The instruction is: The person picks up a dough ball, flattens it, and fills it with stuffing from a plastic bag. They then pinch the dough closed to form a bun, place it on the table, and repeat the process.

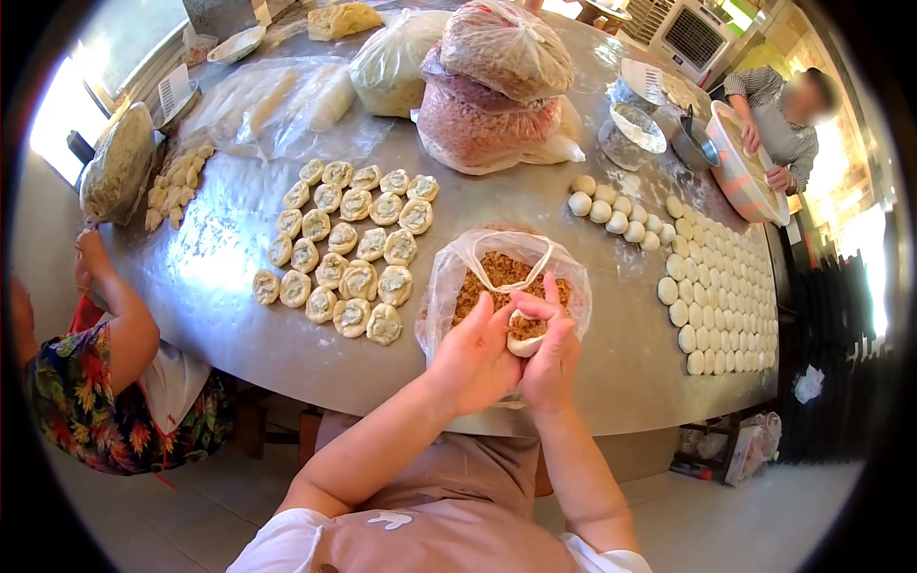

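Between my two hands is a bun, its white dough cupped around brown crumbly filling and still open at the top. My left hand is closed against the bun's left side, thumb up. From the right, my right hand wraps it, with fingers bent around the dough. Just beyond my hands, a clear plastic bag sits open on the table, its rim rolled and holding brown filling. Part of that filling is hidden behind my fingers.
Pleated buns lie in rows at left, dough balls at right. Filled plastic bags are stacked behind. A flour bowl and large basin stand far right, near one person. Another person's arm is at left.
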Tool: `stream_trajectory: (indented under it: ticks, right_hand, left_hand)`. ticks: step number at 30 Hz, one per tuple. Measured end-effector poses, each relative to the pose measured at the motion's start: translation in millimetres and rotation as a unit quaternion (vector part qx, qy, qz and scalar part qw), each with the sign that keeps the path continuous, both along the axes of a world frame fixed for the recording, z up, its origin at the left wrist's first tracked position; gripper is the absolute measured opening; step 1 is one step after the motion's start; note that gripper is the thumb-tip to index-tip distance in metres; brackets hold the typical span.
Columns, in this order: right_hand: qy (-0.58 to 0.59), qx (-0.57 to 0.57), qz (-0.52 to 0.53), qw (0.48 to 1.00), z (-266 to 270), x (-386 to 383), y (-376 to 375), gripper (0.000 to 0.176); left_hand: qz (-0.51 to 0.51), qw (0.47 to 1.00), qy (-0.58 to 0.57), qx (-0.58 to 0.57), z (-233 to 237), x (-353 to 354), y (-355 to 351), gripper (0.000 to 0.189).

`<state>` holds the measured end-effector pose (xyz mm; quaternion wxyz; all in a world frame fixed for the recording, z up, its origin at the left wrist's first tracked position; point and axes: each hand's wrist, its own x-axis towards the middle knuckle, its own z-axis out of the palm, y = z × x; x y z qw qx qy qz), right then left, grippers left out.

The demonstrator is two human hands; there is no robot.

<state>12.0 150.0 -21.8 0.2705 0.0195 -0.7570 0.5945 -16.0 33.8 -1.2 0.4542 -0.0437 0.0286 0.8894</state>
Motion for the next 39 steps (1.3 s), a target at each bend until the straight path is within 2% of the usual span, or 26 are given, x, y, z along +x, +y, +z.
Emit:
stream_trajectory:
  ticks: [1,5,8,10,13,20,21,24,26,27,31,33,34,36,37,38,39]
  right_hand:
    - [0.007,-0.007,-0.006,1.000,1,0,-2,0.042]
    - [0.002,-0.002,-0.033,0.999,-1,1,-8,0.037]
    - [-0.013,0.073,-0.062,0.995,-5,4,-9,0.033]
    - [-0.047,0.051,-0.065,0.995,-1,5,-11,0.031]
    - [-0.067,0.016,-0.065,0.996,-1,5,-10,0.029]
    - [-0.076,0.000,-0.062,0.995,-5,6,-13,0.024]
    - [-0.057,0.063,-0.069,0.994,-6,5,-11,0.020]
    - [-0.050,0.111,-0.096,0.988,2,7,-16,0.017]
    - [0.003,0.213,-0.114,0.970,3,8,-17,0.014]
    - [0.029,0.264,-0.124,0.956,4,7,-17,0.013]
    - [0.063,0.305,-0.135,0.941,7,6,-23,0.010]
    - [0.052,0.244,-0.118,0.961,1,2,-19,0.013]
    - [0.047,0.213,-0.108,0.970,0,0,-18,0.015]
    - [-0.045,0.045,-0.093,0.994,5,-2,-16,0.023]
    - [-0.083,-0.046,-0.090,0.991,9,-4,-14,0.026]
    - [-0.120,-0.138,-0.085,0.979,14,-5,-12,0.029]
    - [-0.158,-0.178,-0.063,0.969,21,-4,-13,0.039]
  left_hand:
    - [0.017,1.000,0.007,0.006,-2,3,2,0.048]
    - [0.056,0.992,-0.004,-0.110,-4,12,8,0.047]
    - [0.060,0.988,0.011,-0.145,-14,13,10,0.045]
    - [0.055,0.986,-0.011,-0.160,-12,14,10,0.045]
    - [0.100,0.986,-0.012,-0.136,-1,13,12,0.045]
    - [0.081,0.974,-0.025,-0.211,-16,17,16,0.043]
    - [0.066,0.976,-0.004,-0.209,-17,16,14,0.042]
    - [0.033,0.978,0.041,-0.200,-20,13,9,0.036]
    - [0.026,0.980,0.049,-0.189,-20,12,7,0.030]
    - [0.031,0.974,0.059,-0.218,-20,11,6,0.028]
    - [0.049,0.946,0.077,-0.312,-22,12,5,0.024]
    - [0.047,0.929,0.085,-0.356,-26,12,7,0.030]
    - [0.061,0.943,0.086,-0.316,-21,12,9,0.032]
    - [0.091,0.964,0.082,-0.236,-2,16,7,0.036]
    - [0.100,0.964,0.128,-0.211,0,17,3,0.041]
    - [0.114,0.943,0.186,-0.252,-2,19,3,0.041]
    - [0.130,0.916,0.241,-0.293,-4,21,3,0.040]
